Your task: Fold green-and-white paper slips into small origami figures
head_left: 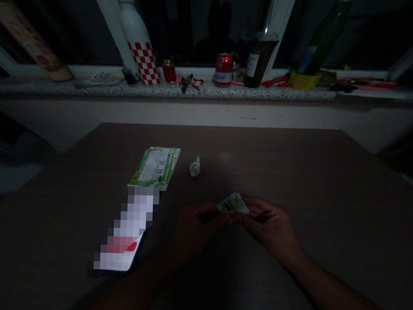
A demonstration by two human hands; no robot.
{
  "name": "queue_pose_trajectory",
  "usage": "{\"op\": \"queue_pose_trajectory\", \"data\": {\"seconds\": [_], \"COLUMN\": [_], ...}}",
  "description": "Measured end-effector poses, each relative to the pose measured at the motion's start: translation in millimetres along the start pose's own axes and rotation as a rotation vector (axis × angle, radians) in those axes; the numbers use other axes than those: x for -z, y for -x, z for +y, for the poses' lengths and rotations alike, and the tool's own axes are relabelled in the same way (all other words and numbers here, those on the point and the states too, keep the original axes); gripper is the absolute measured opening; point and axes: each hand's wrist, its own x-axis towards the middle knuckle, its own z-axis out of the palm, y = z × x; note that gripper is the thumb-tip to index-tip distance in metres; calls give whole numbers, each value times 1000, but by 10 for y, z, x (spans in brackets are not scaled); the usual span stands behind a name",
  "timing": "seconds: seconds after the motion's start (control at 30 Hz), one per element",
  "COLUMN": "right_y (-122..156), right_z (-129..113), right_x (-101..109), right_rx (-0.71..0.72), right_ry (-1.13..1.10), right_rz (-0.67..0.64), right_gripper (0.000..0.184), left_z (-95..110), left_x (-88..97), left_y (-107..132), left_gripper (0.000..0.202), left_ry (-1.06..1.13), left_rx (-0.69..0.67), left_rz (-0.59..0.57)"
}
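A small folded piece of printed paper [234, 204], green and white, is pinched between both hands above the table. My left hand [199, 225] grips its left and lower edge, thumb toward the near side. From the other side, my right hand [270, 223] holds the right and lower edge, its thumb close to the left one. The fingers partly cover the paper's near edge. Beyond the left hand stands a small folded paper shape [195, 166] with similar print. A stack of green printed leaflets [155, 167] lies farther left.
A phone [121, 263] with a lit, partly blurred screen lies left of my hands on the dark wooden table [311, 167]. On the window sill [195, 95] are a checkered bottle [145, 58], a red can [224, 69], a dark cup [256, 64] and a green bottle [327, 37].
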Motion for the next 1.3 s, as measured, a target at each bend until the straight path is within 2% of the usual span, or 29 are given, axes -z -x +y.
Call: {"op": "queue_pose_trajectory", "data": {"seconds": [0.33, 0.6, 0.77, 1.03, 1.2, 1.3], "right_y": [7, 11, 12, 26, 28, 34], "right_z": [12, -26, -13, -72, -69, -52], "right_x": [5, 11, 18, -7, 13, 21], "right_rx": [-3, -8, -14, 86, 101, 94], "right_ry": [-15, -17, 13, 22, 83, 52], "right_rz": [-37, -87, -61, -54, -39, -97], "right_gripper": [28, 27, 25, 26, 16, 18], "left_z": [41, 40, 43, 6, 13, 30], "left_x": [-5, -4, -1, 2, 40, 62], "left_y": [0, 5, 11, 8, 23, 22], "left_gripper": [20, 22, 18, 16, 26, 18], "left_ry": [10, 76, 63, -16, 23, -15], "left_rx": [-12, 6, 3, -21, -113, -177], "left_rz": [62, 26, -20, 24, -43, -34]}}
